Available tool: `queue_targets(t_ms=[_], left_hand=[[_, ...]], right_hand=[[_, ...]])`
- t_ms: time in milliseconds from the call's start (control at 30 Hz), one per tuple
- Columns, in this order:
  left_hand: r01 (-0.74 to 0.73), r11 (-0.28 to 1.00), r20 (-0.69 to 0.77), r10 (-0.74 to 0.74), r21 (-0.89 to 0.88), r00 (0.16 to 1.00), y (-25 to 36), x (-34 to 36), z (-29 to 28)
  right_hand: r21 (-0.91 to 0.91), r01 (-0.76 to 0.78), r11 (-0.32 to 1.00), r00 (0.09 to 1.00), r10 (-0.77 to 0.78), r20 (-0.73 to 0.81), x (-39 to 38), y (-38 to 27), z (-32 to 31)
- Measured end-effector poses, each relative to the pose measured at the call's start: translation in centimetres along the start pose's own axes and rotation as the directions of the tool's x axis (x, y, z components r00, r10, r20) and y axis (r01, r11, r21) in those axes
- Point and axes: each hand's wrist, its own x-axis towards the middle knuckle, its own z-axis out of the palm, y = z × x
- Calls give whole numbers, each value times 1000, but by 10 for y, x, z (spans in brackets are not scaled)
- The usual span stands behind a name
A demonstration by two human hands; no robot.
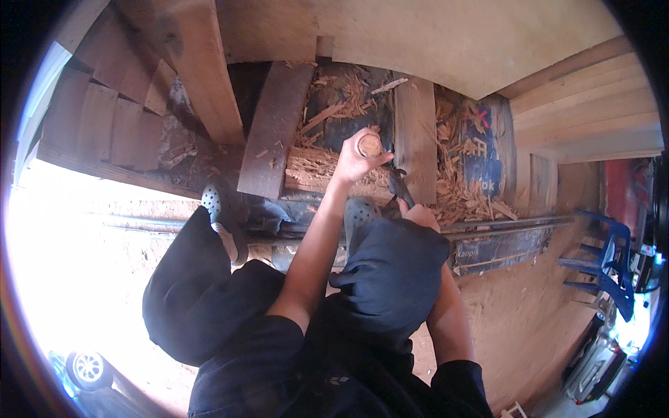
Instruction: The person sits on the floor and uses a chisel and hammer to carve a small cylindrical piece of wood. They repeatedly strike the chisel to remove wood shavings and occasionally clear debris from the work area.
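Note:
My left hand [354, 161] is wrapped round an upright round wooden piece [370, 145], whose pale end faces up. My right hand [420, 215], low beside my knee, grips a dark hand tool [398, 184] with a hooked tip; its exact kind is unclear. The tool's tip is just right of my left hand, apart from the wooden piece. Under my left forearm lies a rough-hewn wood block [313, 172] with a chipped, notched surface. The lower end of the round piece is hidden by my hand.
Wood chips [453, 160] cover the dark sheet around a standing plank [416, 125]. A brown board [275, 139] leans at the left by a post [202, 70]. Metal rails [509, 224] run across before my shoes [360, 216]. A blue chair [606, 258] stands at the right.

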Motion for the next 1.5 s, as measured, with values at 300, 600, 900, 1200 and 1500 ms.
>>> queue_targets(t_ms=[300, 600, 900, 1200, 1500], left_hand=[[133, 989, -12, -134, -69, 991, -9, -17, 8], [108, 990, -58, -103, 92, 993, -6, -17, 2], [139, 990, -82, -137, 29, 987, -18, -14, 3], [46, 998, -74, -48, -34, 996, -25, -23, 3], [87, 996, -68, -85, 31, 994, -17, -20, 1]], right_hand=[[196, -50, 979, 999, 51, 2, -11, 10, 29], [632, 76, 771, 996, -88, -12, -31, 40, 19], [711, 370, 599, 929, -258, -267, -50, 10, -44], [479, 452, 753, 892, -384, -238, -48, -15, -33], [698, 564, 441, 823, -224, -522, -85, 13, -100]])
